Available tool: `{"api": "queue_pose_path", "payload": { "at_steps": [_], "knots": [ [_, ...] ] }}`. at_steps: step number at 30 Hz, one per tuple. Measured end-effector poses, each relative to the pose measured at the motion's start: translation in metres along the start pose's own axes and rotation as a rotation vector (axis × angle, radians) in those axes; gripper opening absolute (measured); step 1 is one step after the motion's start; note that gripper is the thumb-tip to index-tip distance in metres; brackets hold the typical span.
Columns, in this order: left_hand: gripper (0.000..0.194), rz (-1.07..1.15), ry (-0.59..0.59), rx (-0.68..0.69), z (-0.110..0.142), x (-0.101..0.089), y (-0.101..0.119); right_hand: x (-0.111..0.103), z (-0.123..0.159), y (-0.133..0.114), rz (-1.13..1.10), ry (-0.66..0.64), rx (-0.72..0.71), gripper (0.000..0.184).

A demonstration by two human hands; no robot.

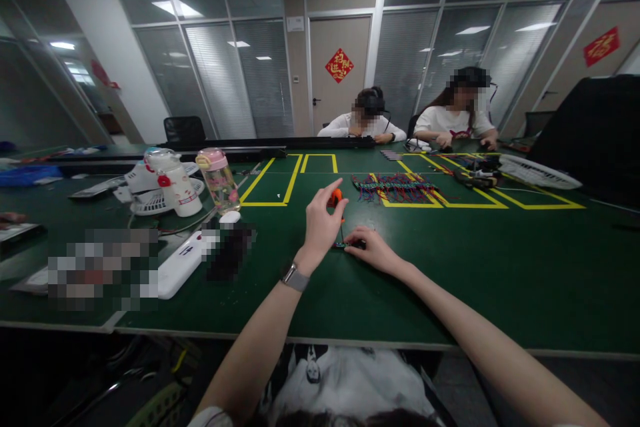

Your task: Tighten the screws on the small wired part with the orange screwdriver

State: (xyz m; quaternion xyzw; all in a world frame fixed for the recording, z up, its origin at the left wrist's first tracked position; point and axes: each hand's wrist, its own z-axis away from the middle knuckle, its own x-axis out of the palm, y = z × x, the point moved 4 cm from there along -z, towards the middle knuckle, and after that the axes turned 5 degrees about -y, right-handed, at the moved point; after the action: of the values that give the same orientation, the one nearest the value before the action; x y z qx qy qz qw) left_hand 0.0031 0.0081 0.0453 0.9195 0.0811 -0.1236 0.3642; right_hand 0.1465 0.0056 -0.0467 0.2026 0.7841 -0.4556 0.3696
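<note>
My left hand, with a watch on its wrist, is closed around the orange handle of a screwdriver. The screwdriver stands upright, its thin shaft pointing down at a small green circuit board on the table. Fingers of my right hand pinch the board's right side, where a small dark part shows beside them. Whether the tip sits on a screw is too small to tell. Beyond my hands lies a row of small boards with red and blue wires.
On the left stand a pink-lidded bottle, a white bottle and a long white case. Yellow tape marks the green table. A white basket lies at right. Two people sit across the table.
</note>
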Motion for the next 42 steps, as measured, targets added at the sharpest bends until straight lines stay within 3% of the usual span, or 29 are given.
{"api": "queue_pose_path", "payload": {
  "at_steps": [2, 5, 7, 11, 16, 20, 25, 27, 31, 36, 40, 42],
  "knots": [
    [0.033, -0.073, 0.019, 0.019, -0.001, -0.003, 0.003, 0.0, 0.0, 0.0, 0.0, -0.004, 0.001, 0.011],
    [0.03, 0.197, -0.071, -0.016, -0.004, -0.002, 0.002, 0.0, 0.0, -0.001, 0.009, 0.0, -0.006, 0.011],
    [0.031, 0.258, -0.17, -0.027, -0.005, 0.001, 0.002, 0.0, 0.0, -0.001, 0.011, 0.001, -0.008, 0.01],
    [0.026, -0.114, -0.017, 0.07, -0.003, -0.007, 0.006, 0.0, 0.0, -0.001, 0.004, -0.005, -0.004, 0.01],
    [0.033, 0.076, -0.168, 0.09, -0.001, 0.002, 0.01, -0.001, 0.0, -0.002, 0.007, -0.005, -0.006, 0.01],
    [0.029, -0.136, -0.047, 0.1, -0.001, -0.003, 0.011, -0.001, 0.0, -0.003, 0.001, -0.006, -0.016, 0.01],
    [0.033, 0.183, -0.181, 0.025, -0.004, 0.002, 0.004, -0.002, 0.0, -0.003, -0.003, -0.007, -0.022, 0.01],
    [0.033, 0.138, -0.138, 0.021, -0.004, 0.0, 0.002, -0.001, 0.0, -0.003, -0.007, -0.003, -0.02, 0.01],
    [0.035, -0.19, 0.025, 0.059, -0.003, -0.007, 0.002, -0.001, 0.0, -0.002, -0.003, -0.005, -0.016, 0.01],
    [0.036, 0.115, -0.151, 0.0, -0.005, 0.0, -0.003, 0.0, 0.0, -0.001, -0.005, -0.012, -0.02, 0.01],
    [0.031, -0.158, 0.027, 0.044, -0.005, -0.01, 0.001, 0.0, 0.0, -0.001, -0.004, -0.005, -0.015, 0.011],
    [0.03, -0.138, 0.016, 0.055, -0.005, -0.01, 0.002, -0.001, 0.0, -0.002, -0.005, -0.003, -0.012, 0.011]
  ]
}}
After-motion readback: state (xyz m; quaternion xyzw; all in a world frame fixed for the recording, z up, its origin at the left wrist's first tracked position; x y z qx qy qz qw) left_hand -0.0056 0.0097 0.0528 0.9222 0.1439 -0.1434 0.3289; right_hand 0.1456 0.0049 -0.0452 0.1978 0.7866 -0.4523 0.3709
